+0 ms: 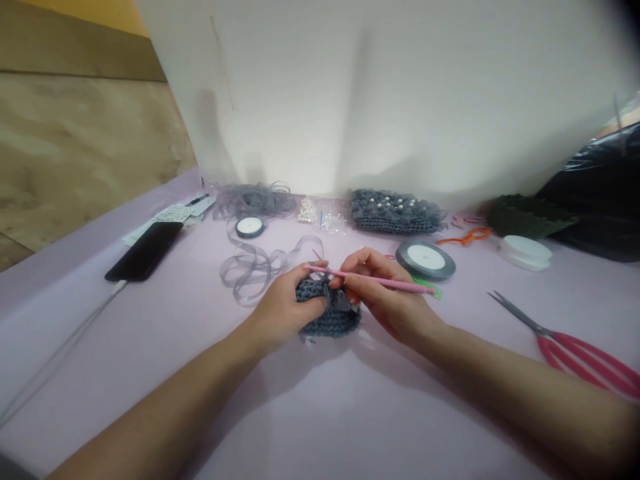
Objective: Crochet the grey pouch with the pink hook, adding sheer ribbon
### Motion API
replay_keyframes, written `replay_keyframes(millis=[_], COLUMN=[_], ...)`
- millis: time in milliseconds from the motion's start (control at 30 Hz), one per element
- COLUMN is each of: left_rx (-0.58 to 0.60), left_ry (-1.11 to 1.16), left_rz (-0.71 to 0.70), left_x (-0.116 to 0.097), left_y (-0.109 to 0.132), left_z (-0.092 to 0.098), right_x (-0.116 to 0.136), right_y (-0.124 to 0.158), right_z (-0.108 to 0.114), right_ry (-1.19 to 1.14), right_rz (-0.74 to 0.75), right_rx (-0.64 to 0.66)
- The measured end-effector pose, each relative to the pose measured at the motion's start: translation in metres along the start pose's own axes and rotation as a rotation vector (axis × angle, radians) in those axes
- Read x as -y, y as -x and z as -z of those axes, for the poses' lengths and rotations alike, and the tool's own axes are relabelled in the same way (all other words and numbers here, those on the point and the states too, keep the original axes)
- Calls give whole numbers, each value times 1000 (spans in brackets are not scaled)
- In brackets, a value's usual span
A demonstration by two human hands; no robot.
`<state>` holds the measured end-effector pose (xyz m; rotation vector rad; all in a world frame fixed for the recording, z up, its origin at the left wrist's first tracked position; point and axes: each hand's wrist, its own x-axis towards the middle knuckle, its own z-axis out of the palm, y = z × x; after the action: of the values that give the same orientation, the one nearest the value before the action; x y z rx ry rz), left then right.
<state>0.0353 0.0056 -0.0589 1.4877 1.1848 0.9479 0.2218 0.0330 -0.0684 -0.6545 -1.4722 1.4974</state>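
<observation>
Two forearms (150, 413) angle inward over a lilac tabletop (165, 373) below a white wall (400, 87). Mid-table, the left hand (283, 310) clasps a grey crocheted piece (333, 321), while the right hand (393, 293) pinches a pink crochet hook (385, 281) just above it. Pink-handled scissors (575, 360) lie well to the right.

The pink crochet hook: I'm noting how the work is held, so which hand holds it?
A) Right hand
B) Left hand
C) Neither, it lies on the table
A: the right hand pinches the slim pink crochet hook like a pencil, above the grey crocheted piece.
</observation>
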Motion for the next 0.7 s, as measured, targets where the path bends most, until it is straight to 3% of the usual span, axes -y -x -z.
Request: replay_keyframes(millis=[233,333,500,700], left_rx=[7,12,1,-32], left_ry=[7,-19,-54,-90], left_rz=[12,11,9,101], left_x=[3,2,1,1], left_y=[1,1,1,0], left_z=[0,0,1,1], right_x=[9,12,12,9], right_y=[5,8,11,8], right_z=[-4,-6,-8,-6], right_ry=[371,488,470,391], right_rz=[110,49,-121,-83], right_rx=[-137,-101,9,-2])
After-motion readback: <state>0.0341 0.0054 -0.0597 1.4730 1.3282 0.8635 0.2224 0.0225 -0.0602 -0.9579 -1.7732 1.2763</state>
